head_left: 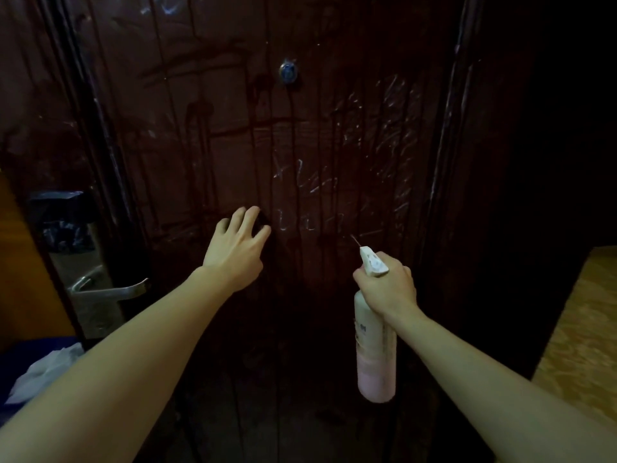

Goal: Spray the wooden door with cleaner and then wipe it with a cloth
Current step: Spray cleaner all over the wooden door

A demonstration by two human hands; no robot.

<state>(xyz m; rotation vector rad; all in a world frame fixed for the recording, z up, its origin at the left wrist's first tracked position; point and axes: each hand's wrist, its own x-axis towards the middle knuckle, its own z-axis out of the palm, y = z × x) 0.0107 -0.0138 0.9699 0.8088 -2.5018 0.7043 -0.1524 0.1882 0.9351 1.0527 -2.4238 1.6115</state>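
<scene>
The dark brown wooden door (300, 135) fills the view, streaked with wet runs and white scratch marks. My left hand (237, 245) is against the door's middle, its fingers curled over a small dark cloth (261, 222) that is mostly hidden in the dim light. My right hand (387, 289) grips the neck of a pink spray bottle (375, 355). Its white nozzle (370, 260) points up at the door, and a thin jet leaves the tip.
A metal lever handle (110, 290) and lock plate sit on the door's left edge, with a peephole (287, 72) high in the middle. A white crumpled bag (43, 369) lies at lower left. A light wooden surface (581, 335) juts in at right.
</scene>
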